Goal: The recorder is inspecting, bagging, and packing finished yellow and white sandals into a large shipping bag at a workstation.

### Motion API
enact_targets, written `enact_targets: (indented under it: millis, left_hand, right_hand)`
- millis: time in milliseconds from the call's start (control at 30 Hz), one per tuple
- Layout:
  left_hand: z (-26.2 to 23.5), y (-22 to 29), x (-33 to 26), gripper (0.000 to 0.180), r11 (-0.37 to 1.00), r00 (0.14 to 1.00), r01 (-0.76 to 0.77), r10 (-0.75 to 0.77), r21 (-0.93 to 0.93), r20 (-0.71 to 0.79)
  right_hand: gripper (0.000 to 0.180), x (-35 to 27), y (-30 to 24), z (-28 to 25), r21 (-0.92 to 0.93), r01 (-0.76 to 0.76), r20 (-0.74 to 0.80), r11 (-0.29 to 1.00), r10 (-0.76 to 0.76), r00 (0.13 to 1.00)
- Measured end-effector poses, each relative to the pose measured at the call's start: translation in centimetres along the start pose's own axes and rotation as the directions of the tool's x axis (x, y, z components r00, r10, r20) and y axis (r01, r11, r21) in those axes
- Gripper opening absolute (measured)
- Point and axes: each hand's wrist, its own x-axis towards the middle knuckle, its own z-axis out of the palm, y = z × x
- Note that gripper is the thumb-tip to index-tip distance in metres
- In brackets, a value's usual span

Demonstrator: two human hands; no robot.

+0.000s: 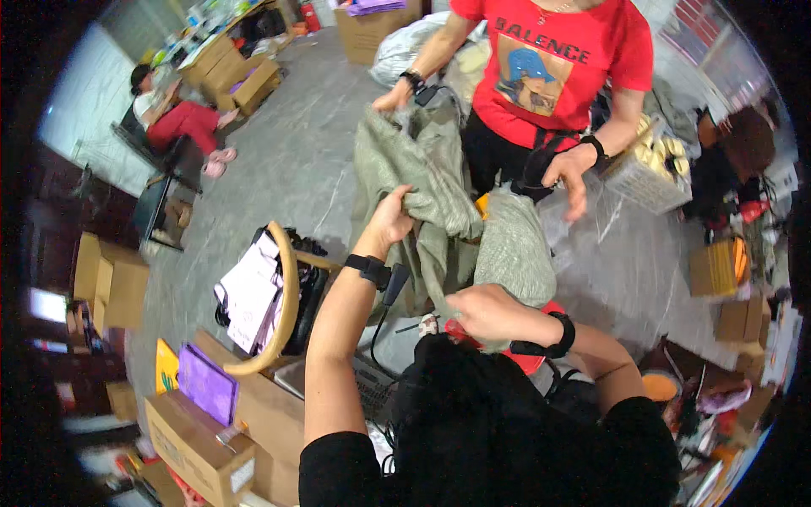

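Note:
A grey-green woven sack (418,156) hangs loosely in front of me. My left hand (390,218) is closed on a fold of it. My right hand (488,313), in a fist, grips another part of the sack lower and to the right. Beyond my right hand bulges a rounded bundle of similar woven material (515,245); I cannot tell whether it belongs to the same sack. Facing me, a person in a red shirt (541,68) has one hand (393,99) at the sack's far left edge. Their other hand (573,173) is beside the bundle, fingers apart.
A curved wooden hoop (287,296) stands at left beside white printed sheets (249,291). Cardboard boxes (198,448) and a purple packet (209,382) lie nearer. Something red (530,363) is under my right wrist. A crate (649,184) stands at right; another person (173,118) sits far left.

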Motion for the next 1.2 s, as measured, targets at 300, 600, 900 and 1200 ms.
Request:
enact_targets:
  millis: [300, 600, 900, 1200]
  left_hand:
    - [-3.1, -8.3, -13.9, 0.081, 0.855, 0.899, -0.422, 0.438, 0.302, 0.016]
    - [-0.2, -23.2, -20.8, 0.058, 0.396, 0.897, -0.313, 0.422, 0.863, 0.132]
    - [-6.3, -18.2, -28.9, 0.041, 0.671, 0.683, -0.705, 0.555, -0.228, -0.475]
    - [-12.9, -15.8, -41.0, 0.048, 0.495, 0.556, -0.824, 0.612, -0.275, -0.563]
  right_hand:
    - [0.025, 1.4, 1.4, -0.1, 0.949, -0.168, 0.088, 0.267, 0.285, 0.954]
    - [0.013, 4.4, -3.7, 8.3, 0.94, -0.249, 0.303, -0.233, 0.235, 0.923]
    - [0.064, 8.9, -6.2, 3.5, 0.878, -0.097, 0.306, 0.469, -0.392, 0.868]
    - [0.082, 5.5, 2.2, 14.0, 0.069, 0.429, 0.513, 0.901, -0.401, 0.759]
